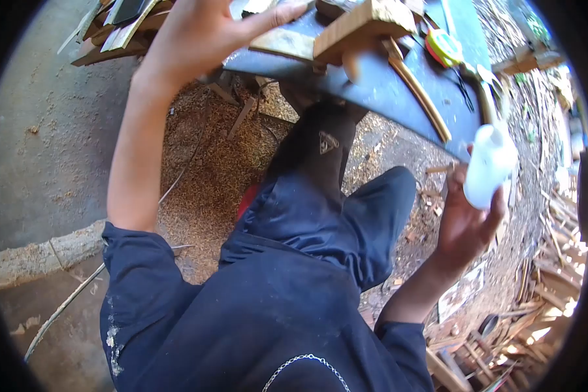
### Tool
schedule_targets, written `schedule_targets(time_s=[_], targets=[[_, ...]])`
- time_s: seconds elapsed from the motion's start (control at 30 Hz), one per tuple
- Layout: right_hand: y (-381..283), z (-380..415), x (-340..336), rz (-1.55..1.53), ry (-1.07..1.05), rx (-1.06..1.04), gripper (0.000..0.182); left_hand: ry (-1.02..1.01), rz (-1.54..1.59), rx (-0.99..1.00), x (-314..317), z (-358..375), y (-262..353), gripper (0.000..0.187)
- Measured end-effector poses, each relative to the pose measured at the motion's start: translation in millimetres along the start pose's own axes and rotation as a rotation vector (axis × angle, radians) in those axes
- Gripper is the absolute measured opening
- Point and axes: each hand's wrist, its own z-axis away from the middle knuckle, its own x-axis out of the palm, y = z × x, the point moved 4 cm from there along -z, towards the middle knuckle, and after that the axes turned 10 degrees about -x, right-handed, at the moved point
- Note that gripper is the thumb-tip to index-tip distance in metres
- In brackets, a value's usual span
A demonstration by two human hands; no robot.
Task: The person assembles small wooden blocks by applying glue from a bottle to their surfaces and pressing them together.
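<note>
My right hand [467, 225] grips a white plastic bottle [490, 166] off the right end of the dark tabletop [385, 91]. The bottle is tilted and a little blurred, and the fingers wrap round its lower part. At the top edge of the view, my left hand [215, 32] is above the left end of the table with its thumb stretched out to the right. Its other fingers are cut off by the frame, and nothing shows in its grip. A wooden block [362, 32] lies on the table between my hands.
A long wooden handle [421, 91] lies near the table's front edge. Beyond it are a yellow-green tape measure [443, 48] and a dark curved handle [485, 98]. Wood strips [121, 32] are stacked at the upper left. Sawdust [202, 150] covers the floor; scrap wood [542, 294] lies right.
</note>
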Motion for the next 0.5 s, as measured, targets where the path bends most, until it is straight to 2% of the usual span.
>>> schedule_targets(time_s=[0.03,0.1,0.13,0.17,0.23,0.37,0.5], targets=[[-3,-8,1,0.027,0.004,-0.001,0.07,0.043,-0.001,-0.049,2,1,4,0.026],[-5,-26,3,0.009,0.004,0.038,0.079,0.075,-0.124,-0.075,3,6,5,0.035],[-5,-36,6,0.0,0.019,0.054,0.083,0.067,-0.097,-0.122,2,5,5,0.027],[-5,-47,8,-0.008,0.034,0.069,0.087,0.051,-0.059,-0.153,0,4,2,0.029],[-5,-69,14,0.007,0.034,0.122,0.085,0.006,-0.046,-0.285,-6,-1,0,0.029],[-7,-114,29,0.16,0.018,0.21,0.075,-0.074,-0.052,-0.376,-13,-14,0,0.031],[-15,-147,53,0.28,-0.049,0.32,0.076,-0.183,-0.011,-0.455,-19,-13,-3,0.037]])
